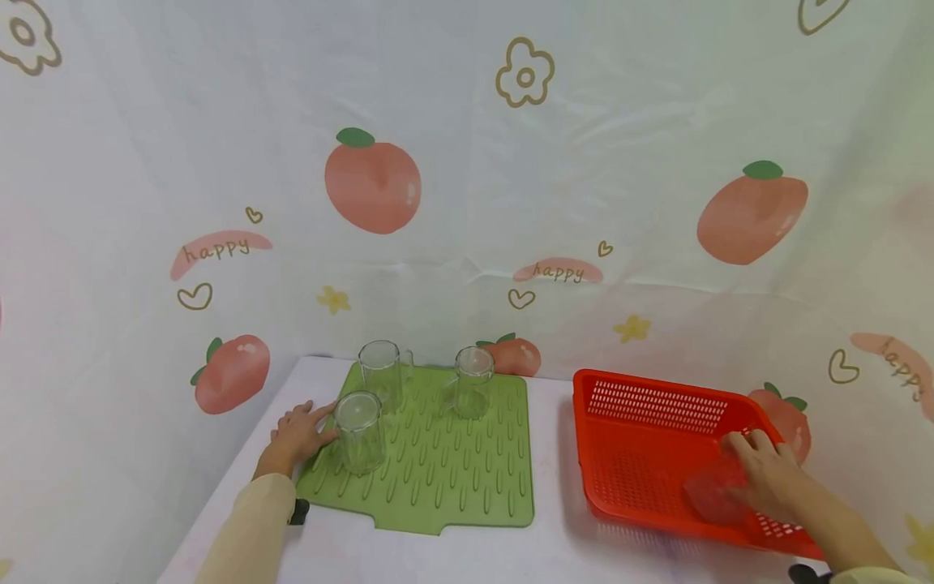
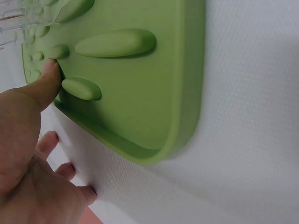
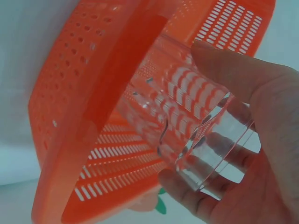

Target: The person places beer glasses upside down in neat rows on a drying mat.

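In the head view my right hand (image 1: pixel 769 478) is inside the red plastic basket (image 1: pixel 657 389), over its right end. It grips a clear glass cup (image 3: pixel 173 107), thumb on one side and fingers round the other. The cup is tilted and blurred in the head view. At the left edge of the green drying mat (image 1: pixel 452 487) is my left hand (image 1: pixel 295 438). Its thumb rests on the mat's rim while the other fingers touch the table, loosely bent. Close beside that hand stands a clear glass mug (image 1: pixel 361 442) on the mat.
Two more clear glass mugs with handles stand on the mat's back part, one at the left (image 1: pixel 381 377) and one nearer the middle (image 1: pixel 474 385). A white table (image 1: pixel 554 487) lies between mat and basket. Behind it hangs a patterned cloth (image 1: pixel 467 203).
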### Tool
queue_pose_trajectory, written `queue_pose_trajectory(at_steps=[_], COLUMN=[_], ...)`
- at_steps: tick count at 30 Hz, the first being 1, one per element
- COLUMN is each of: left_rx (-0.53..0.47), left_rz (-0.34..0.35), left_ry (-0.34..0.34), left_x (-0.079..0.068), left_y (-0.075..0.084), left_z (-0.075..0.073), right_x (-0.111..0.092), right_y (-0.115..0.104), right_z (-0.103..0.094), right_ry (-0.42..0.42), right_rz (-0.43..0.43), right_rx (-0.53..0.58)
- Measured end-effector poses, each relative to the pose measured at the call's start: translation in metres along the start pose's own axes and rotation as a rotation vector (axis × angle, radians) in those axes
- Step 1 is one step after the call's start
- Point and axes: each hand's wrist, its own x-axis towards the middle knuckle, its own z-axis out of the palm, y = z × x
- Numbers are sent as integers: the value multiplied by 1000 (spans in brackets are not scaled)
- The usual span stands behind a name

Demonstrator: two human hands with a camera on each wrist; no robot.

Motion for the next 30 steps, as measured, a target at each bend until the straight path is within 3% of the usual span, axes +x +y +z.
queue_pose_trajectory(at_steps=[6,13,17,20,26,30], left_rx=[-8,-4,-14,-21,-23,-19], left_rz=[0,-4,-8,-16,-7,-8], left_ry=[-1,-11,-8,-13,-18,-26], left_x=[0,-2,-4,-5,-3,-3], left_y=[5,6,5,4,6,4], left_z=[-8,-6,-5,-5,-6,-5], right_x=[2,5,7,9,12,14], right_y=[-9,-25,-33,-40,-48,-53], right_z=[-3,-9,-11,-13,-17,-10], right_ry=[50,86,147,188,186,235], right_rz=[-6,-22,-69,-95,-30,-25], right_rx=[24,34,42,77,201,261])
